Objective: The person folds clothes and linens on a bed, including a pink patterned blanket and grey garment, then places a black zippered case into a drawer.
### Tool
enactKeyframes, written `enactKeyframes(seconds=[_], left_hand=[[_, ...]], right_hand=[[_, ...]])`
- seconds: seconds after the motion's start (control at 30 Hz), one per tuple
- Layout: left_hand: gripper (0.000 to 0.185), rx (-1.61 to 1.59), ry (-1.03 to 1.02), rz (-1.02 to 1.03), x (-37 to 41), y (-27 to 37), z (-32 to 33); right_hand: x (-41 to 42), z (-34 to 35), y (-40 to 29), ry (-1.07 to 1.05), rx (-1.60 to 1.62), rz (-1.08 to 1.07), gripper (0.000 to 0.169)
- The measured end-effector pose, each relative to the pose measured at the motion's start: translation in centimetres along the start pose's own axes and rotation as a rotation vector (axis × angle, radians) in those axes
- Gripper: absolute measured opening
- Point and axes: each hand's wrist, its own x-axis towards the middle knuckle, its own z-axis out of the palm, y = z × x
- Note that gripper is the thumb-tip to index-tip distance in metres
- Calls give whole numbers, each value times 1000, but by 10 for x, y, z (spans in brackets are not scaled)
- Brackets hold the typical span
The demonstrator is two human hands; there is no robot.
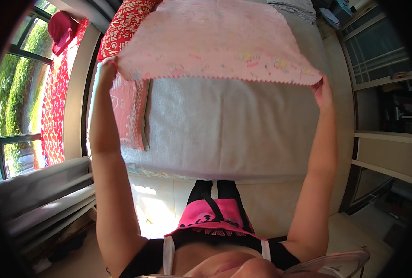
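Observation:
Both arms reach out over the bed, stretching a pink printed cloth with a scalloped edge between them. My left hand grips its near left corner, above a pink pillow. At the near right corner, my right hand pinches the fabric beside the bed's right edge. The cloth's near edge runs almost straight from hand to hand, and its far part extends over the head of the picture. Beneath it shows the pale grey bed sheet.
A red patterned pillow or quilt lies at the far left of the bed. Folded grey bedding is at the far right. A red cap sits on the windowsill, beside a grey curtain. A glass-fronted cabinet stands on the right.

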Motion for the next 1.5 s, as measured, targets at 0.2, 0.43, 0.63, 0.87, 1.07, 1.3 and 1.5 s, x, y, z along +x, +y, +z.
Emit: enactKeyframes(seconds=[0.2, 0.43, 0.63, 0.87, 1.07, 1.3, 1.5], left_hand=[[29, 41, -32, -207, 3, -155, 100], [26, 11, -44, -445, -26, -294, 210], [38, -13, -217, -600, -45, -332, 238], [28, 12, -386, -752, -76, -351, 225], [22, 225, -595, -626, -176, -389, 162], [19, -155, -921, -1329, -379, -333, 46], [29, -789, -697, -546, -180, -251, 100]], right_hand=[[9, -42, 139, 108, -186, 238, 26], [37, -118, 298, 321, -357, 458, 27], [64, -116, 383, 366, -400, 601, 25], [60, -134, 408, 385, -361, 592, 21], [-58, -189, 400, 261, -629, 698, 26], [-287, -232, 289, 272, -203, 1136, 31], [-104, -172, 224, -12, -144, 570, 35]])
